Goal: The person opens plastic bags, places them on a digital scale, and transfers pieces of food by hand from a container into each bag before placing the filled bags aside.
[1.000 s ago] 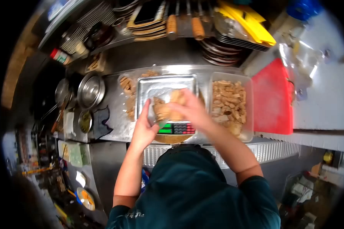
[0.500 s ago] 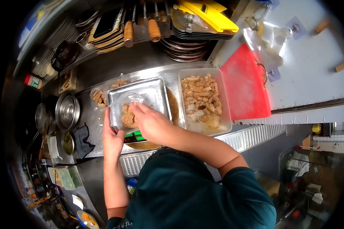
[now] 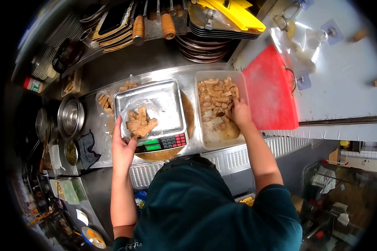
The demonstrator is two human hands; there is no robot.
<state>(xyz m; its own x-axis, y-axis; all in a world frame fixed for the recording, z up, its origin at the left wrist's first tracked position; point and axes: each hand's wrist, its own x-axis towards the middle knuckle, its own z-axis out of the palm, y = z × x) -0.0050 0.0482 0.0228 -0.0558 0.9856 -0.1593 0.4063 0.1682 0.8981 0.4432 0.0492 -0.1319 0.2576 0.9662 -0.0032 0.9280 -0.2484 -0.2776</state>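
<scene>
My left hand (image 3: 123, 147) is at the lower left of a clear plastic bag (image 3: 154, 109), thumb and fingers around its edge. Several cooked meat pieces (image 3: 141, 124) lie in the bag, which rests on the metal tray (image 3: 170, 90) of a digital scale (image 3: 171, 143). Inside a translucent plastic container (image 3: 206, 140) to the right, my right hand (image 3: 241, 113) has its fingers bunched against brown meat strips (image 3: 217, 93). Its fingertips are partly hidden by the wall and the meat.
Filled bags (image 3: 104, 103) lie left of the scale, which stands on a round wooden board (image 3: 188, 111). A red cutting board (image 3: 270, 90) leans beside the container. Steel bowls (image 3: 71, 116) stand at left; wooden-handled tools (image 3: 168, 26) and stacked plates (image 3: 203, 52) are above.
My right hand has moved from the bag on the scale to the meat container on the right. The meat in the bag and the scale's keypad are now uncovered. My left hand stays at the bag.
</scene>
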